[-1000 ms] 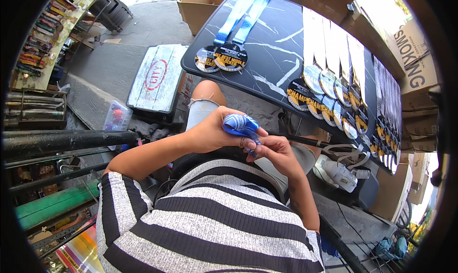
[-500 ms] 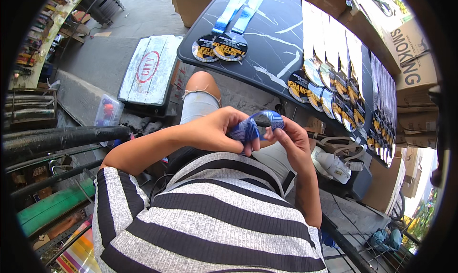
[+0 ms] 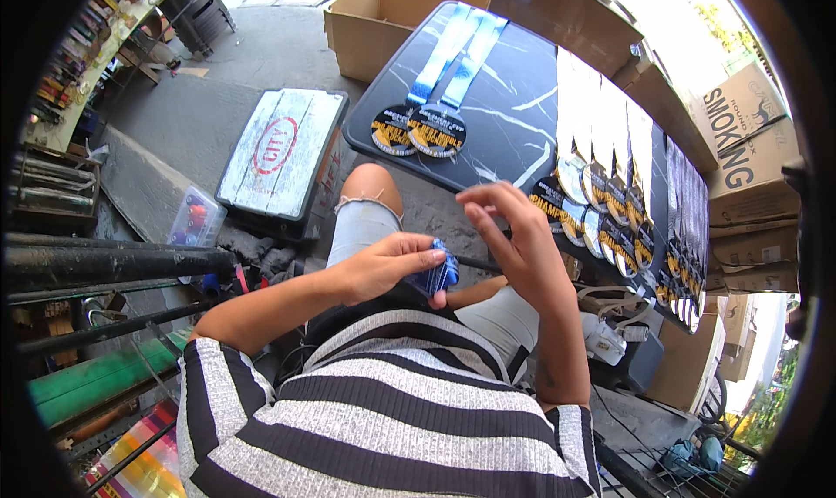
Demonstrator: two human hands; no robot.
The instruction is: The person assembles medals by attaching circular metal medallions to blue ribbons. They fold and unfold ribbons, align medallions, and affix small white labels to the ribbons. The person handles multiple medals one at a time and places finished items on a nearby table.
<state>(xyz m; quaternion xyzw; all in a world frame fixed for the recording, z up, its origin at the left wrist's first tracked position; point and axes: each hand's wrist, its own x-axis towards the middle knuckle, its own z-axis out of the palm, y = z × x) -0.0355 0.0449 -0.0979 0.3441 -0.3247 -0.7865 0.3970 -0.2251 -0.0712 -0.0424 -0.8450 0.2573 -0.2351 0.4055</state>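
Black table (image 3: 522, 67) stands ahead. Blue ribbon (image 3: 444, 268), bundled, is pinched in left hand's (image 3: 381, 266) fingers, short of table. Right hand (image 3: 518, 230) is apart, fingers loosely curled, nothing visibly held. Step, judged: bundling; next move probably calls for right-hand regrip. Medals (image 3: 437, 131) lie on table.

- One left hand (image 3: 370, 267) and one right hand (image 3: 518, 228), centre
- One blue ribbon roll (image 3: 443, 270), centre
- One black table (image 3: 514, 89), upper right
- Two medals on blue straps (image 3: 438, 131), upper centre
- More than six medals on white straps (image 3: 596, 187), right of centre; overlap hides the exact count
- One white-topped crate (image 3: 280, 154), upper left
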